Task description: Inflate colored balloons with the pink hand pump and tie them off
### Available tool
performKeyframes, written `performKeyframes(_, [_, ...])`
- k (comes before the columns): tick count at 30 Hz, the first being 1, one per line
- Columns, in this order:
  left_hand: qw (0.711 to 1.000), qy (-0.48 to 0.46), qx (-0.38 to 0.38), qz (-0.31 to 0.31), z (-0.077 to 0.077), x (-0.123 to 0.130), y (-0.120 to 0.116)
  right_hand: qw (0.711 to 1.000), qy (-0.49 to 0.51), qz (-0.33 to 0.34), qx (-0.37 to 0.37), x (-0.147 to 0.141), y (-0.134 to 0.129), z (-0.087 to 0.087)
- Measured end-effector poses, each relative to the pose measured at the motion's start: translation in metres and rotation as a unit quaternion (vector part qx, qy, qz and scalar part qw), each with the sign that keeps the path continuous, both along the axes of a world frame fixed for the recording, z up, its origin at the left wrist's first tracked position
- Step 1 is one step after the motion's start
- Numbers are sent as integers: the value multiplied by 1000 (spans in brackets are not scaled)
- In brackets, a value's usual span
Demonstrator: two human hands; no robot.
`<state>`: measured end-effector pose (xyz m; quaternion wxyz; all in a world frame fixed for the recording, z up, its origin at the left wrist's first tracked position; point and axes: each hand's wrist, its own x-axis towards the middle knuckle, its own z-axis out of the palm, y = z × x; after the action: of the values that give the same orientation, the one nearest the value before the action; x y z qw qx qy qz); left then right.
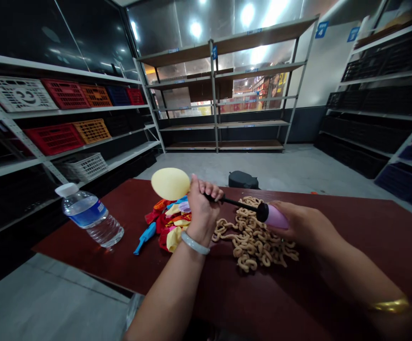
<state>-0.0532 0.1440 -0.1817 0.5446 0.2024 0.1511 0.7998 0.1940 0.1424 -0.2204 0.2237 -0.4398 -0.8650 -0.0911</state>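
Observation:
A pale yellow balloon (169, 183), partly inflated, sticks out to the left of my left hand (203, 203). That hand is closed around the black end of a balloon pump (241, 204), and the balloon's neck is hidden in the fingers. My right hand (300, 222) wraps round the pump's purple body, with the black rod drawn out between the hands. Below and left of my left hand lies a pile of limp balloons (172, 220) in red, yellow, blue and lilac. Beneath the pump is a heap of tan, knobbly curled pieces (259, 244).
A large water bottle (92, 215) with a white cap stands at the left of the dark red table (128, 265). A black object (243, 180) sits beyond the far edge. Racks with coloured crates (66, 93) line the left; metal shelving (215, 94) stands behind.

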Motion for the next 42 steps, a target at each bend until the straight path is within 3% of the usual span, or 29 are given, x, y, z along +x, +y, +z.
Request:
performKeyframes(5, [999,-17,8,28,-1,-5,3,997,-33,-69,9,10,1,2])
performKeyframes(10, [999,-27,-13,-23,-9,29,-6,992,-55,-100,49,-17,-10,-3])
performKeyframes(17, [995,10,-7,-102,-18,68,-23,995,-34,-77,60,-36,-28,3])
performKeyframes(22, [996,25,-1,-82,-11,56,-20,997,-15,-50,55,-34,-20,-2])
performKeyframes(28, [1000,-2,3,-10,-1,9,-1,998,-23,-54,4,3,6,-5])
performKeyframes(31, [1000,-13,2,3,-2,0,4,996,-36,-75,2,15,9,-2])
performKeyframes(36, [1000,-22,1,-15,-13,17,5,990,-63,-124,3,0,0,-5])
performKeyframes(42, [996,17,-7,-89,-25,57,-11,994,-44,-96,34,-30,-18,-6])
